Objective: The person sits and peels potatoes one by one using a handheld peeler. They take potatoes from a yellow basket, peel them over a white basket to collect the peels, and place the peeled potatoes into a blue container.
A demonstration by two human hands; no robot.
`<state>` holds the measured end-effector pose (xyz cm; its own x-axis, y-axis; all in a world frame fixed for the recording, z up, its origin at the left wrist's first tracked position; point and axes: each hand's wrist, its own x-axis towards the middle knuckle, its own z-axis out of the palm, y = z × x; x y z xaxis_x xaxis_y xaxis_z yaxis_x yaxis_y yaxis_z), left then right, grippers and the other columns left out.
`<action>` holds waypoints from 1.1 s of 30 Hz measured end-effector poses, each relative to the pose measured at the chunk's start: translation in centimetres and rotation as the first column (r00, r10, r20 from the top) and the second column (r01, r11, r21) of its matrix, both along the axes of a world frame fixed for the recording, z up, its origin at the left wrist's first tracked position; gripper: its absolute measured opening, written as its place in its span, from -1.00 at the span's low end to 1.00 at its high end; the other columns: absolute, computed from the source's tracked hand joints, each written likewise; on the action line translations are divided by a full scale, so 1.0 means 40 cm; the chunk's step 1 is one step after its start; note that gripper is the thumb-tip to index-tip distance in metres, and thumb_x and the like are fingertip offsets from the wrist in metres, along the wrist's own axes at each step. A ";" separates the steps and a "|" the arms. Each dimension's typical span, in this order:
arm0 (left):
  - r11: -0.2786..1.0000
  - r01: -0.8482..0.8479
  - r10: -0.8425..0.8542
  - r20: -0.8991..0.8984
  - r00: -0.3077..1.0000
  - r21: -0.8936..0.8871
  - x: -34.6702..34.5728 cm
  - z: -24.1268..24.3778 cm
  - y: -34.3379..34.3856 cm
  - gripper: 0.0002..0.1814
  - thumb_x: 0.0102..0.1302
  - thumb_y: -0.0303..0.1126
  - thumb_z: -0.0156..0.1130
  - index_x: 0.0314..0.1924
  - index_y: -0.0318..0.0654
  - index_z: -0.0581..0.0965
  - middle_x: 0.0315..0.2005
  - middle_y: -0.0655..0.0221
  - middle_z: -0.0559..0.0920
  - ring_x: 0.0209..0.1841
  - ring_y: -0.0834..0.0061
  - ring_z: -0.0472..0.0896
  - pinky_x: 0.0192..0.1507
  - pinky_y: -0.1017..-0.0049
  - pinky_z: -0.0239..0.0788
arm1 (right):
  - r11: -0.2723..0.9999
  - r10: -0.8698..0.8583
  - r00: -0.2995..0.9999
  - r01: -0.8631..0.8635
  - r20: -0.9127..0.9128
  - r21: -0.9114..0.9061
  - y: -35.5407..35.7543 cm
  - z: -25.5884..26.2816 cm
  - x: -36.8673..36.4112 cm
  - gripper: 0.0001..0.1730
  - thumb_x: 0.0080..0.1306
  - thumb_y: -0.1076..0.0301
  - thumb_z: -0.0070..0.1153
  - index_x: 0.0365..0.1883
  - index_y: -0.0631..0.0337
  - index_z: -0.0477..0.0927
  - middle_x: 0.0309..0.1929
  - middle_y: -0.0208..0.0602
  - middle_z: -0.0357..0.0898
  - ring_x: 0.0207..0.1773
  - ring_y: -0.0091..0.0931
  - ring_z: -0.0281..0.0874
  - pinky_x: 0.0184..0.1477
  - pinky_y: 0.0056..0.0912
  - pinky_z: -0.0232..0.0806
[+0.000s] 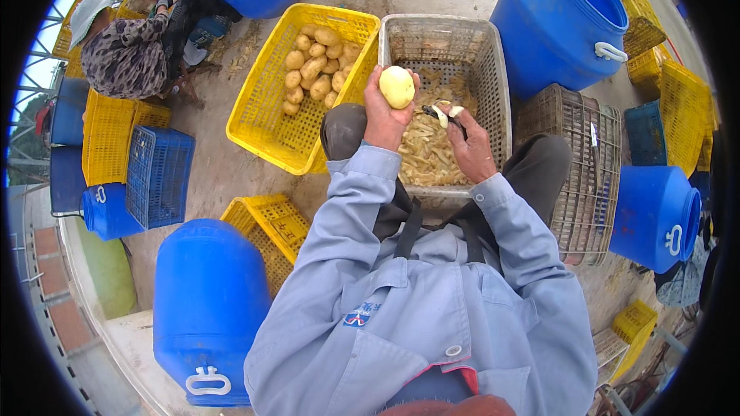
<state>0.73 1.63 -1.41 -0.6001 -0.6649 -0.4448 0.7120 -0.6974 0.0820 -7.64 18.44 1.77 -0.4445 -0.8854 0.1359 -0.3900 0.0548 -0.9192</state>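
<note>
A mostly peeled, pale yellow potato (pixel 396 87) is gripped in my left hand (pixel 385 121), above the near left part of a grey-white plastic crate (pixel 502 127). My right hand (pixel 475 147) holds a dark-handled peeler (pixel 430 111), apart from the potato, with strips of peel (pixel 443 118) clinging to it. Below both hands, a heap of potato peelings (pixel 430 153) covers the crate's floor. Beside it on the left stands a yellow plastic crate (pixel 260 127) holding several unpeeled potatoes (pixel 315 66) towards its far end.
Blue plastic barrels stand at far right (pixel 537 23), near left (pixel 211 300) and right (pixel 650 214). A wire-mesh crate (pixel 584 185) sits by my right knee, a knife (pixel 594 136) on it. A seated person (pixel 130 52) works at upper left, near stacked yellow crates (pixel 110 133).
</note>
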 end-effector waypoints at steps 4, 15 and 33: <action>1.000 0.018 -0.018 -0.022 1.000 -0.007 0.005 0.005 0.006 -0.66 0.32 -0.13 0.06 -0.28 -0.32 0.50 -0.42 0.13 0.62 -0.32 0.19 0.62 -0.17 0.21 0.56 | 0.998 0.012 1.000 -0.013 -0.021 -0.064 -0.006 0.025 0.016 -0.67 0.31 0.59 -0.07 0.05 0.26 0.49 -0.13 -0.18 0.60 -0.17 -0.43 0.56 -0.07 -0.48 0.34; 0.980 0.131 -0.136 -0.024 0.990 -0.152 0.009 -0.038 -0.011 -0.53 0.35 -0.01 -0.03 -0.23 -0.37 0.51 -0.39 0.10 0.62 -0.36 0.14 0.59 -0.30 0.21 0.50 | 0.960 -0.069 0.992 0.037 -0.105 -0.277 -0.102 0.015 0.052 -0.68 0.27 0.57 -0.01 -0.01 0.18 0.53 -0.15 -0.05 0.57 -0.14 -0.15 0.56 -0.14 -0.27 0.39; 0.999 0.038 -0.038 0.032 0.999 0.010 -0.005 0.001 0.002 -0.73 0.35 -0.13 0.05 -0.27 -0.19 0.48 -0.46 0.22 0.62 -0.38 0.27 0.61 -0.27 0.24 0.55 | 0.982 0.023 0.997 -0.036 -0.072 -0.187 -0.013 0.045 0.022 -0.68 0.30 0.57 -0.01 0.02 0.19 0.50 -0.14 -0.09 0.59 -0.11 -0.25 0.58 -0.09 -0.37 0.37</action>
<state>0.55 1.72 -1.36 -0.6102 -0.6374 -0.4705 0.6820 -0.7248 0.0973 -6.78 17.93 3.58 -0.4027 -0.8534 0.3309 -0.4516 -0.1292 -0.8828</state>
